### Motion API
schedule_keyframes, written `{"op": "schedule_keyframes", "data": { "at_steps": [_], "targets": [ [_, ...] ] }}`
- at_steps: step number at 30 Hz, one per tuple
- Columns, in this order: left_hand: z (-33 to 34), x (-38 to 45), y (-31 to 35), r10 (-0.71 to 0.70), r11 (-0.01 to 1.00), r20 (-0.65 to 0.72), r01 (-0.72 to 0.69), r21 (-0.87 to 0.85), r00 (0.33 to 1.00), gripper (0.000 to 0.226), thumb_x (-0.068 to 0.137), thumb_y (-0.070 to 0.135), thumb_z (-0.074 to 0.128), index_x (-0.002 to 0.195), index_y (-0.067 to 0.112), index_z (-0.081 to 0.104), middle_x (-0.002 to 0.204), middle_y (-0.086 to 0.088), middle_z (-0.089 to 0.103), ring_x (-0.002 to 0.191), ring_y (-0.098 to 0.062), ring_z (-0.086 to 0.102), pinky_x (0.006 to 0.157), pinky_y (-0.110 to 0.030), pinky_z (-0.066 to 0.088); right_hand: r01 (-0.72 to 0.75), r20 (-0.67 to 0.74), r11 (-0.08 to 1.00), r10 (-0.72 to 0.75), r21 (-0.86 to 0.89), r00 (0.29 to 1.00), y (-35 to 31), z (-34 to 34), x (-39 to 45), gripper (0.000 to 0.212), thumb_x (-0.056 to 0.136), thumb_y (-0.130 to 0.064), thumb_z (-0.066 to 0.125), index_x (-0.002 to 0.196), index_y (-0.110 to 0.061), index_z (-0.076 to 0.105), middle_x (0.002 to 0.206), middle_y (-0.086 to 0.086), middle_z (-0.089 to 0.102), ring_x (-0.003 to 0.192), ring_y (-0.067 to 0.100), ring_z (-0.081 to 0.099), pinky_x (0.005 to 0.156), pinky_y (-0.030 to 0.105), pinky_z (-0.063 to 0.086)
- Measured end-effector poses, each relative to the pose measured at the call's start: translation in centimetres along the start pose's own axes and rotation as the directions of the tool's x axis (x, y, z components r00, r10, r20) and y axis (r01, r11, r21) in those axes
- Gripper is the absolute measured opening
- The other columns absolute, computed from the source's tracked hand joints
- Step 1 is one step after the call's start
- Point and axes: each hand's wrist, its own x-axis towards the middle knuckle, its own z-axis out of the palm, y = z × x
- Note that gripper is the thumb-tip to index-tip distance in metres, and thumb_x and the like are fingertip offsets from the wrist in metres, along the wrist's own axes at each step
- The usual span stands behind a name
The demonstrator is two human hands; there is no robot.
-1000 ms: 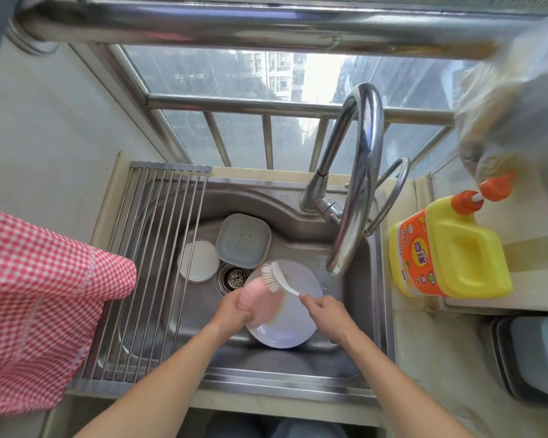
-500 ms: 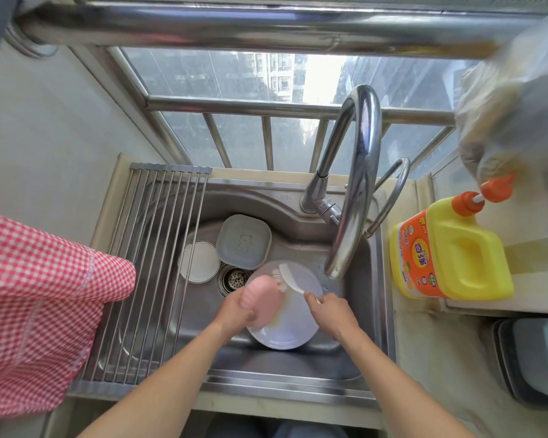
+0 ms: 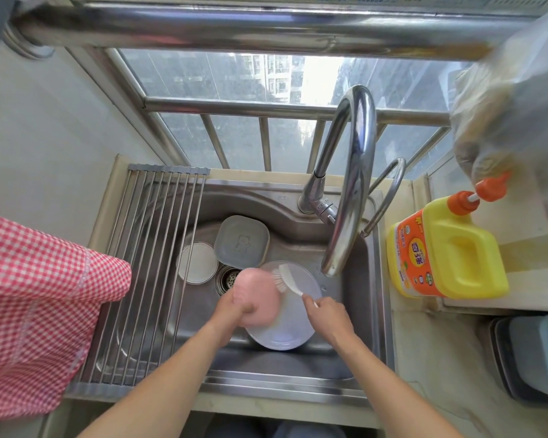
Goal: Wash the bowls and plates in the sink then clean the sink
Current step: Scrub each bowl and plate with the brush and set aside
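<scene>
1. Two hands over the sink (image 3: 355, 314): left hand (image 3: 239, 303) curls round a pink bowl (image 3: 260, 294), right hand (image 3: 328, 314) pinches a brush (image 3: 285, 278) against it.
2. White plate (image 3: 290, 327) underneath is half hidden; brush handle's mostly buried in the fingers.

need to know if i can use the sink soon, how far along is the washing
Early on. Nothing looks finished: the drying rack over the sink holds no dishes. In hand: the left hand holds a pink bowl while the right hand works a white brush against it. Left: the white plate beneath, the grey square dish, the small round white dish, then the sink itself.
</scene>
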Motion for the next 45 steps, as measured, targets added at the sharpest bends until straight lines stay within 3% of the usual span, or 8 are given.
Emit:
{"op": "schedule_keyframes", "data": {
  "at_steps": [6, 16, 20, 26, 28, 31, 36, 45],
  "targets": [
    [-0.3, 0.5, 0.9, -0.175, 0.892, -0.024, 0.148, -0.426, 0.984, 0.044, 0.088, 0.004, 0.069, 0.128, 0.004, 0.053, 0.119, -0.022, 0.068, 0.104, -0.038, 0.069, 0.077, -0.047, 0.060, 0.166, 0.007, 0.985, -0.166, 0.047, 0.986, 0.6, -0.2, -1.7, 0.062, 0.095, -0.062, 0.046, 0.055, -0.018, 0.030, 0.051, -0.003, 0.035, 0.054, 0.019, 0.034, 0.055, 0.038, 0.025],
    [-0.1, -0.3, 0.6, -0.175, 0.894, -0.045, 0.139, -0.427, 0.984, 0.044, 0.088, 0.005, 0.069, 0.129, -0.002, 0.054, 0.114, -0.022, 0.069, 0.100, -0.036, 0.069, 0.077, -0.045, 0.060, 0.240, -0.056, 0.957, -0.252, -0.161, 0.966, -1.0, -0.5, -3.4, 0.062, 0.097, -0.062, 0.044, 0.057, -0.015, 0.040, 0.056, 0.000, 0.046, 0.054, 0.023, 0.043, 0.051, 0.036, 0.030],
    [0.1, -1.2, 0.3, -0.090, 0.942, -0.033, 0.074, -0.328, 0.995, 0.043, 0.088, 0.007, 0.069, 0.129, 0.011, 0.055, 0.119, -0.015, 0.068, 0.105, -0.034, 0.067, 0.074, -0.043, 0.059, 0.069, -0.185, 0.983, -0.101, -0.171, 0.978, -1.2, -0.5, -3.6, 0.055, 0.101, -0.058, 0.037, 0.084, -0.016, 0.069, 0.078, 0.005, 0.058, 0.074, 0.029, 0.053, 0.064, 0.035, 0.043],
    [0.2, -2.4, 2.4, 0.306, 0.952, -0.175, -0.297, 0.076, 0.936, 0.028, 0.078, 0.016, 0.065, 0.104, 0.022, 0.057, 0.101, -0.005, 0.066, 0.099, -0.032, 0.064, 0.082, -0.040, 0.054, 0.007, -0.216, 0.984, -0.046, -0.179, 0.975, -1.2, 0.6, -3.2, 0.057, 0.101, -0.058, 0.034, 0.099, -0.014, 0.072, 0.100, 0.012, 0.070, 0.089, 0.034, 0.062, 0.069, 0.035, 0.043],
    [-0.3, -2.1, 3.0, 0.452, 0.822, -0.124, -0.359, 0.443, 0.883, 0.021, 0.074, 0.027, 0.057, 0.095, 0.023, 0.056, 0.088, -0.002, 0.064, 0.089, -0.032, 0.062, 0.077, -0.043, 0.054, 0.007, -0.182, 0.982, -0.041, -0.187, 0.982, -1.1, 1.1, -2.9, 0.058, 0.101, -0.059, 0.034, 0.099, -0.015, 0.071, 0.098, 0.011, 0.070, 0.083, 0.031, 0.059, 0.067, 0.034, 0.044],
    [-0.4, -0.3, 2.7, 0.566, 0.355, 0.095, -0.346, 0.869, 0.819, 0.048, 0.082, 0.025, 0.048, 0.128, 0.034, 0.053, 0.090, 0.006, 0.058, 0.085, -0.023, 0.055, 0.072, -0.037, 0.047, 0.006, -0.141, 0.981, -0.034, -0.193, 0.989, -1.1, 1.6, -2.5, 0.056, 0.101, -0.059, 0.034, 0.095, -0.017, 0.069, 0.084, 0.005, 0.060, 0.077, 0.028, 0.054, 0.066, 0.033, 0.044],
    [1.4, 1.5, 3.9, 0.641, 0.342, -0.002, -0.283, 0.896, 0.768, 0.011, 0.089, 0.027, 0.064, 0.093, 0.017, 0.065, 0.087, -0.006, 0.058, 0.082, -0.030, 0.059, 0.066, -0.037, 0.046, 0.006, -0.099, 0.986, -0.022, -0.168, 0.995, -0.9, 1.9, -1.4, 0.054, 0.100, -0.061, 0.033, 0.086, -0.019, 0.065, 0.081, 0.001, 0.057, 0.077, 0.027, 0.053, 0.066, 0.034, 0.043],
    [4.5, 6.3, 8.6, 0.479, 0.366, 0.022, -0.223, 0.904, 0.877, 0.021, 0.096, 0.020, 0.048, 0.108, 0.018, 0.065, 0.101, -0.008, 0.055, 0.096, -0.034, 0.056, 0.076, -0.043, 0.051, -0.038, -0.098, 0.998, 0.032, -0.054, 0.995, 1.1, 3.9, 2.2, 0.075, 0.087, -0.082, 0.024, 0.061, -0.015, 0.046, 0.058, -0.006, 0.052, 0.060, 0.019, 0.056, 0.062, 0.038, 0.053]
  ]
}}
